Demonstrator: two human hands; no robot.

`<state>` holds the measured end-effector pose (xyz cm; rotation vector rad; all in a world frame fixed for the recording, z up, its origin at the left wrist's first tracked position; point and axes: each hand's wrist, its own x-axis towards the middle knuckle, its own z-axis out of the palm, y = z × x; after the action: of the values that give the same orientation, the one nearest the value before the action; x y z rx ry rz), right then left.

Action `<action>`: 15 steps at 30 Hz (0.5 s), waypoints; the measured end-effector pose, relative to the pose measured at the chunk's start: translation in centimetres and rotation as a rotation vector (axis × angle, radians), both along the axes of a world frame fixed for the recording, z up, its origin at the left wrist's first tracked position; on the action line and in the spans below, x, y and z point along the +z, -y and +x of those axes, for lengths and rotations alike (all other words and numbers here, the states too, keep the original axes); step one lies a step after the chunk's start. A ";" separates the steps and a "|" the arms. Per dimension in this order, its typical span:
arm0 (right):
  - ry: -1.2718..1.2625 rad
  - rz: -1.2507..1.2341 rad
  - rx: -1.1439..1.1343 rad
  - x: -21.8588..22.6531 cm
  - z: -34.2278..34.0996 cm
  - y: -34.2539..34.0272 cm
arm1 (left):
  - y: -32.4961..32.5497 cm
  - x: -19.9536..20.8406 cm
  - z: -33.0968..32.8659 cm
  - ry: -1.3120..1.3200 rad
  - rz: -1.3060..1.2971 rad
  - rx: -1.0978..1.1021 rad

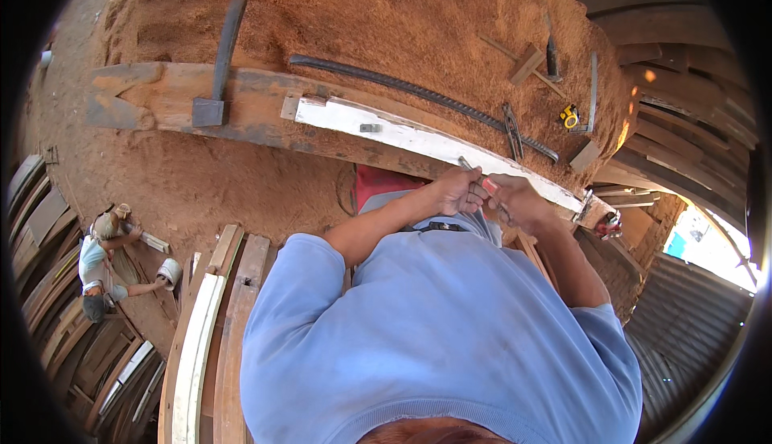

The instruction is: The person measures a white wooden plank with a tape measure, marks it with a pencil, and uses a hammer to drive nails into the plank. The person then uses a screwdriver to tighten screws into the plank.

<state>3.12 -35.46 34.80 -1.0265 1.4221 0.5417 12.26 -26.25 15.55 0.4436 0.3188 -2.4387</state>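
Observation:
Close together in front of my waist, both hands are closed around a slim tool with a grey metal shaft (464, 162) and what looks like a red end (489, 186). My left hand (457, 191) has its fingers curled by the shaft. The red part is pinched by my right hand (519, 200); the tool's middle is partly hidden by fingers, so its exact kind is unclear. Just beyond my hands lies a long white-faced board (418, 138) on a thick wooden plank (265, 90). A small grey metal piece (370, 128) rests on the white face.
On the plank stands a heavy hammer (211, 112). Past the board lie a ribbed black bar (426, 94), pliers (513, 132), a wooden marking gauge (527, 64), a yellow tape measure (569, 116) and a metal square (593, 90) on sawdust. Another person (100, 259) crouches at left near stacked timber (48, 243).

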 end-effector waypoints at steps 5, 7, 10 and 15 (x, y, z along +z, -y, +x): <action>0.072 -0.427 0.519 -0.8 0.1 -2.5 | -0.6 -0.9 -1.0 0.029 0.001 0.011; -0.119 -0.351 0.773 1.3 2.1 -2.0 | -0.7 -0.2 -1.3 0.018 0.053 0.026; -0.218 -0.361 1.063 1.2 2.2 -1.6 | -0.1 0.1 -0.9 -0.048 0.056 0.050; -0.095 -0.462 0.844 0.4 0.4 -1.1 | -0.3 -1.1 -1.9 -0.077 0.113 0.141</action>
<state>3.49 -34.35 35.19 -2.0208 1.1699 0.8894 10.39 -25.95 14.45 0.3627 0.5056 -2.3118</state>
